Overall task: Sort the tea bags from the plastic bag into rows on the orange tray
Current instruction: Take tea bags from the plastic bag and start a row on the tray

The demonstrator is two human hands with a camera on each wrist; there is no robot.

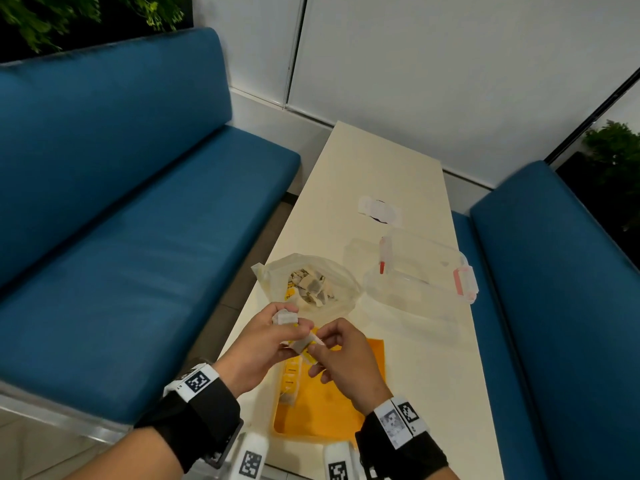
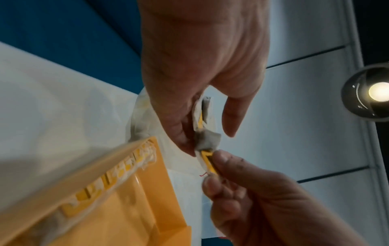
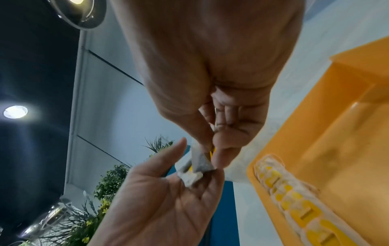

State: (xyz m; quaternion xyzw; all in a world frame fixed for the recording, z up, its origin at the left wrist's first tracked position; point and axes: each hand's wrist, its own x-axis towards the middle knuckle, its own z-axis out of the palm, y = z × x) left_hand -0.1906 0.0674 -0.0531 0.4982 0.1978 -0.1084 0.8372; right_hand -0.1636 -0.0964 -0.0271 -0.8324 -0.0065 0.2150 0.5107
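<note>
Over the far end of the orange tray [image 1: 329,410], my left hand [image 1: 294,332] grips a small bunch of tea bags [image 1: 285,318], white paper with yellow tags. My right hand [image 1: 320,342] pinches the yellow tag [image 2: 208,162] of one grey-brown tea bag [image 2: 207,138] that still lies against the left fingers. In the right wrist view the same tea bag [image 3: 202,164] sits between both hands. A row of tea bags [image 1: 289,379] lines the tray's left side. Just beyond the hands lies the open plastic bag [image 1: 273,271], with several tea bags inside.
A clear plastic box [image 1: 419,282] with red clips stands to the right of the bag. A white sticker [image 1: 379,211] lies further back on the cream table [image 1: 433,375]. Blue benches [image 1: 138,220] run along both long sides of the table.
</note>
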